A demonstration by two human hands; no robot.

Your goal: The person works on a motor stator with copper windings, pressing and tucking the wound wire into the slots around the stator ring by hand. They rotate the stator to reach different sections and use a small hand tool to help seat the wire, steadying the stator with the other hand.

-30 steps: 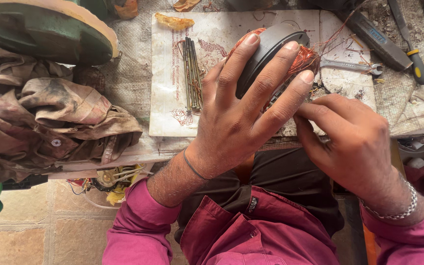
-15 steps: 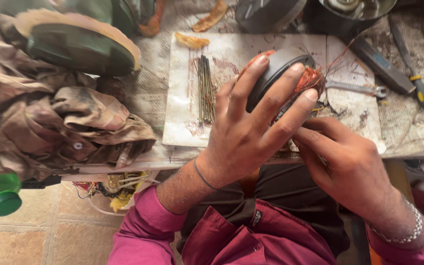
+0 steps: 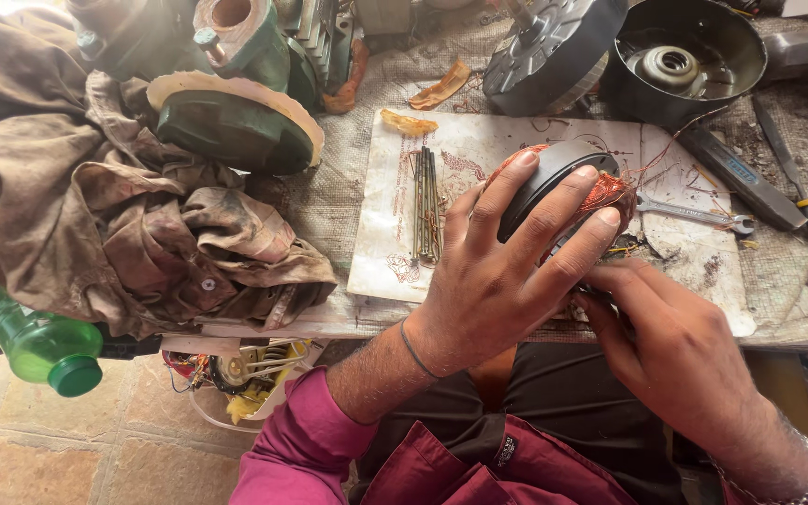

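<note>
With the left hand (image 3: 507,281) gripping the stator (image 3: 563,192) and right hand (image 3: 675,346) pinching its 5 o'clock edge, loose copper wires (image 3: 656,164) at 2 o'clock could snag and snap.

Cluttered workbench (image 3: 329,201), tan tile floor (image 3: 77,449), daylight.

Cluttered workbench (image 3: 348,201) – dirty rags (image 3: 114,215), paper sheet (image 3: 395,252), spanner (image 3: 694,210), screwdriver (image 3: 797,192)
</note>
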